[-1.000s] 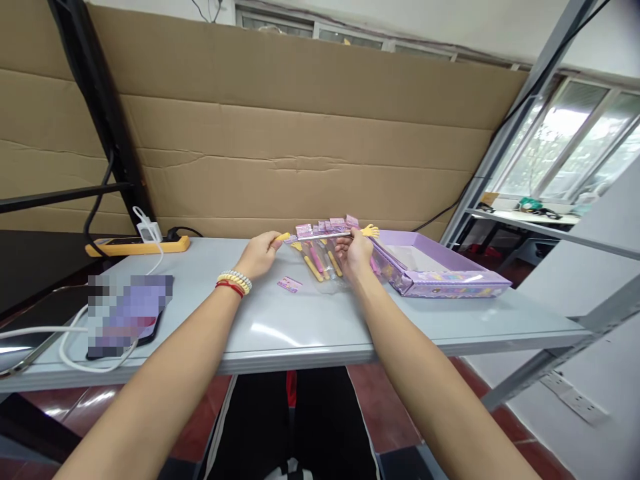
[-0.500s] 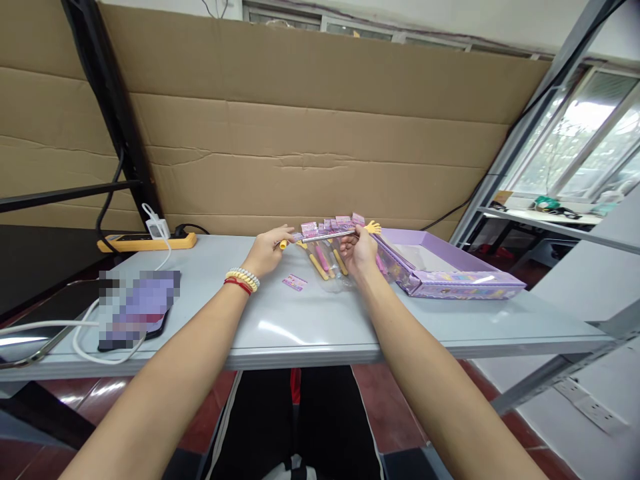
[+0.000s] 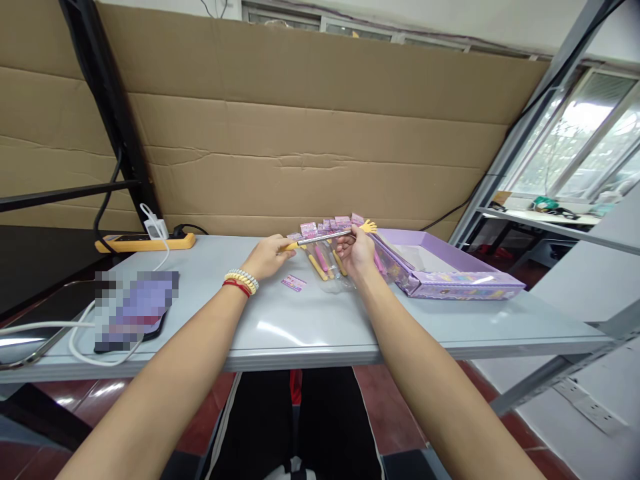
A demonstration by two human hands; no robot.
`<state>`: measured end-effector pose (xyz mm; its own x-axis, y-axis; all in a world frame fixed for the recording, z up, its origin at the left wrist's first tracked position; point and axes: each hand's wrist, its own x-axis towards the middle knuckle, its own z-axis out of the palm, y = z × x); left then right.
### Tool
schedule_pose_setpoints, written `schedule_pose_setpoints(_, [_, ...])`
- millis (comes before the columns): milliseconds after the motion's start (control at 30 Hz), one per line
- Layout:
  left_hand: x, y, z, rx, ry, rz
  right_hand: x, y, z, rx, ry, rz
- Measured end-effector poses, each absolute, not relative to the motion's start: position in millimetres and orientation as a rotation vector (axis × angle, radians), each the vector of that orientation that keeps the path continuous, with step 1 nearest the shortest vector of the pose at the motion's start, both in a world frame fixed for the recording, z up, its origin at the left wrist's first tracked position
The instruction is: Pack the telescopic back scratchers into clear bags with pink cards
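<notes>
My left hand (image 3: 267, 257) is closed around the yellow handle (image 3: 290, 247) of a back scratcher. Its silver rod (image 3: 325, 237) runs across to my right hand (image 3: 358, 251), whose fingers pinch it just below the yellow hand-shaped head (image 3: 369, 227). The handle meets the rod's left end. Behind and under the rod lie several pink and yellow back scratchers (image 3: 321, 258) in clear wrappers with pink card tops. A small pink-purple card (image 3: 293, 283) rests on the table below my left hand.
An open purple box (image 3: 465, 285) stands right of my right hand. At the left, a phone (image 3: 137, 310) lies with a white cable (image 3: 75, 340) near it. A yellow power strip (image 3: 145, 243) sits at the back left, before a cardboard wall (image 3: 310, 133).
The yellow handle, earlier angled apart from the silver rod, is now lined up with the rod's left end. Both hands have shifted only slightly.
</notes>
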<state>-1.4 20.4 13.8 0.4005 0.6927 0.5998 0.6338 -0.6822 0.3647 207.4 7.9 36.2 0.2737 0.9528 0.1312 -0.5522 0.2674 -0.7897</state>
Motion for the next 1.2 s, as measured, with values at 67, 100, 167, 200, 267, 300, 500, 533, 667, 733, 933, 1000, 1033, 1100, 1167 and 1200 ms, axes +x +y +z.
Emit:
schedule_pose_setpoints(67, [-1, 20, 13, 2.576, 1.180, 1.143, 208, 10, 33, -0.707, -0.724, 1.101])
schedule_pose_setpoints(100, [-1, 20, 13, 2.575, 1.165, 1.141, 208, 11, 32, -0.706, -0.747, 1.079])
schedule_pose_setpoints(167, [-1, 21, 12, 2.554, 1.144, 1.149, 208, 11, 30, -0.697, -0.792, 1.033])
schedule_pose_setpoints(200, [-1, 21, 12, 2.537, 1.142, 1.158, 208, 12, 30, -0.691, -0.802, 1.013])
schedule_pose_setpoints(267, [-1, 20, 12, 2.506, 1.160, 1.173, 208, 12, 30, -0.680, -0.789, 0.989])
schedule_pose_setpoints(300, [-1, 20, 12, 2.497, 1.176, 1.168, 209, 12, 31, -0.675, -0.770, 0.982])
schedule_pose_setpoints(500, [-2, 14, 15, 2.484, 1.200, 1.122, 212, 16, 30, -0.685, -0.727, 0.964])
schedule_pose_setpoints(533, [-2, 13, 16, 2.482, 1.196, 1.121, 213, 16, 30, -0.691, -0.736, 0.958])
schedule_pose_setpoints(667, [-1, 10, 19, 2.503, 1.243, 1.079, 214, 17, 29, -0.709, -0.772, 0.933])
schedule_pose_setpoints(733, [-1, 9, 20, 2.525, 1.294, 1.042, 214, 18, 28, -0.713, -0.785, 0.925])
schedule_pose_setpoints(933, [-4, 8, 26, 2.575, 1.391, 0.935, 215, 16, 29, -0.702, -0.907, 0.919])
schedule_pose_setpoints(1000, [-4, 7, 27, 2.603, 1.390, 0.894, 216, 15, 29, -0.692, -0.938, 0.920])
schedule_pose_setpoints(1033, [-4, 6, 28, 2.617, 1.386, 0.868, 216, 15, 29, -0.689, -0.949, 0.922])
schedule_pose_setpoints(1100, [-3, 4, 29, 2.633, 1.379, 0.827, 218, 14, 29, -0.689, -0.965, 0.935])
schedule_pose_setpoints(1167, [-1, 3, 29, 2.628, 1.375, 0.821, 218, 13, 29, -0.694, -0.968, 0.954])
schedule_pose_setpoints(1200, [1, 2, 29, 2.621, 1.367, 0.829, 218, 13, 29, -0.694, -0.966, 0.963])
